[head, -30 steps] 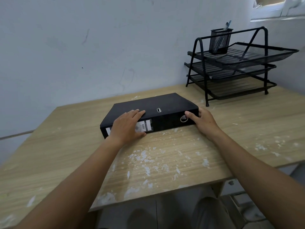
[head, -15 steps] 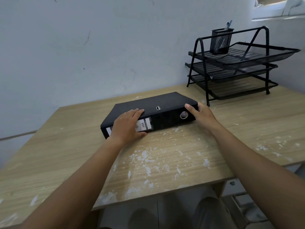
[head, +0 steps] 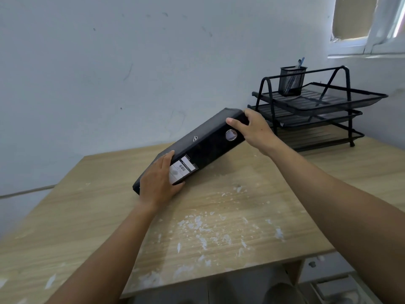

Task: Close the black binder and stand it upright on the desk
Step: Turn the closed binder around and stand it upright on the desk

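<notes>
Tipping the black binder [head: 203, 148] up onto its short end is the step we judge to be in hand: its covers lie shut and it slants across the desk [head: 230, 205], low corner down at our left, high end raised. Our left hand [head: 158, 183] wraps the low end, fingers over the upper cover and thumb under the spine beside the white label [head: 180, 171], a closed, steadying hold. Our right hand [head: 254, 129] clamps the raised end just past the finger ring [head: 231, 135], thumb on the spine; the other fingers are hidden behind.

Next, we think, the raised end must swing on over the low corner, which serves as the pivot and must not skid on the smooth wood.

Taking the binder as our mark: the black tray rack [head: 315, 110] stands just beyond its raised end, the tightest neighbour. The wall [head: 131, 73] runs behind it, seemingly with some room. The desk's left edge lies near the low corner. Toward us the desk is open, flecked with white paint.
</notes>
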Demonstrator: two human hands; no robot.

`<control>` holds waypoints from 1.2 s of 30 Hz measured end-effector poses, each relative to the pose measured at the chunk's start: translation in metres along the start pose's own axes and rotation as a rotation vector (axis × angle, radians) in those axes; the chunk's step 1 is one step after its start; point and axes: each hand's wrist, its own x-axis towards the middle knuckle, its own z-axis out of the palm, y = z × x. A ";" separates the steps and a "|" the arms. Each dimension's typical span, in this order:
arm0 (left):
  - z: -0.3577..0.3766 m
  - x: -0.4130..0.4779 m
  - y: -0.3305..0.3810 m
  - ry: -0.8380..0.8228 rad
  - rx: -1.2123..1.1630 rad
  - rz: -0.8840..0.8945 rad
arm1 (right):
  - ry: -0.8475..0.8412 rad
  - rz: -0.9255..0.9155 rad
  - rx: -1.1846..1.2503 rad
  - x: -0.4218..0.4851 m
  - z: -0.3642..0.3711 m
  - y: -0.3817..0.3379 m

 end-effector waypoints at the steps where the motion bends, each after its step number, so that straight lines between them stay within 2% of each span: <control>1: -0.002 0.000 0.001 0.031 -0.032 -0.016 | -0.004 -0.020 -0.016 0.004 0.001 -0.010; 14: -0.021 -0.003 -0.006 0.215 -0.389 -0.373 | -0.110 -0.350 -0.312 0.048 0.062 -0.132; 18: -0.024 -0.007 -0.015 0.247 -0.452 -0.467 | -0.022 -0.505 -0.518 0.049 0.093 -0.152; 20: -0.024 -0.008 -0.020 0.258 -0.476 -0.501 | 0.006 -0.522 -0.457 0.048 0.107 -0.156; 23: -0.023 -0.009 -0.024 0.277 -0.517 -0.543 | 0.036 -0.513 -0.216 0.044 0.127 -0.157; 27: -0.022 -0.010 -0.031 0.303 -0.553 -0.581 | 0.031 -0.365 -0.002 0.034 0.149 -0.162; 32: -0.020 -0.013 -0.039 0.314 -0.592 -0.620 | -0.047 -0.250 0.126 0.023 0.179 -0.161; 36: -0.022 -0.017 -0.044 0.321 -0.645 -0.646 | -0.085 -0.231 0.128 0.012 0.211 -0.153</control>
